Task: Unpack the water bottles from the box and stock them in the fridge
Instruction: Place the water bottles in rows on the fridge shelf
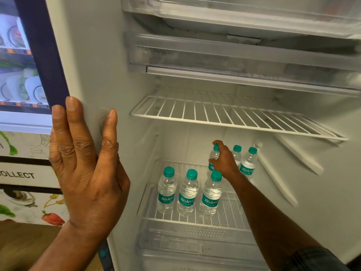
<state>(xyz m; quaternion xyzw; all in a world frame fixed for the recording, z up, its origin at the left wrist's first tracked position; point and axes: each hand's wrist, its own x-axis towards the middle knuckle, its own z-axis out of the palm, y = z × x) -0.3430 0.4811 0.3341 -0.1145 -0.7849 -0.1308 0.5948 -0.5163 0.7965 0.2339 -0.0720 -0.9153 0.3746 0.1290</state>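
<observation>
The fridge stands open, and several small clear water bottles with green caps and green labels stand on its lower wire shelf (230, 216). Three stand in a front row: left (167, 190), middle (188, 193), right (212, 194). My right hand (224, 160) reaches deep inside and grips the neck of a bottle (214, 155) in the back row. Two more bottles (249, 163) stand to its right at the back. My left hand (86, 163) rests flat, fingers straight, on the fridge's left side wall (93, 65). The box is out of view.
A bare white wire shelf (234, 116) sits above the bottles, with clear plastic trays (234, 55) higher up. A transparent crisper drawer (185, 245) lies below. To the left stands a vending machine (19, 65) with a printed panel.
</observation>
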